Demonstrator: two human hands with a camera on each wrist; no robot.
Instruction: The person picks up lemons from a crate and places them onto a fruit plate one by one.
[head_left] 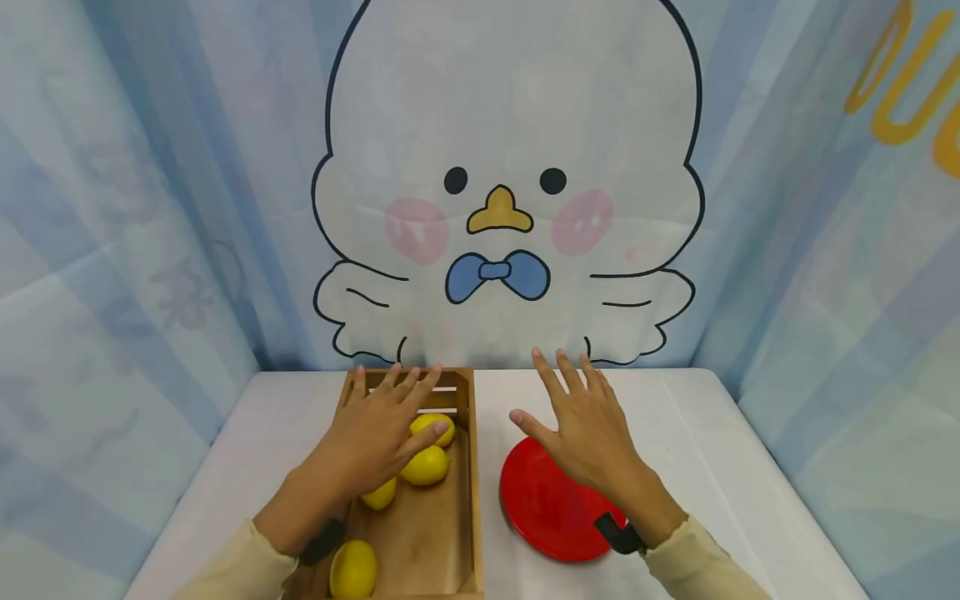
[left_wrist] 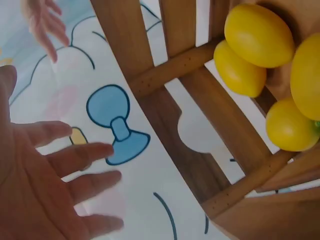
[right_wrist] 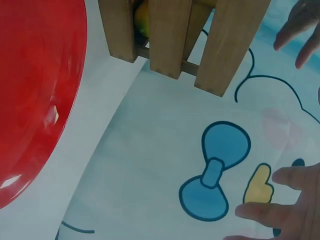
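Note:
My left hand (head_left: 382, 437) hovers over a wooden slatted crate (head_left: 475, 500), its fingers spread and nothing held. Several yellow lemons lie in the crate: one lemon (head_left: 353, 570) at the near end, another lemon (head_left: 425, 467) beside my left thumb. That hand partly covers others in the head view. To the right, a round red plate (head_left: 555, 517) sits on the white table, with my right hand (head_left: 585, 429) held above its far edge, fingers apart and holding nothing. In the left wrist view, lemons (left_wrist: 258, 36) cluster by the crate's slatted end.
Behind the white table (head_left: 750, 500) hangs a pale blue curtain (head_left: 502, 325) printed with a white bird in a blue bow tie. Curtain also closes off both sides. The crate stands left of the plate, with a strip of table between them.

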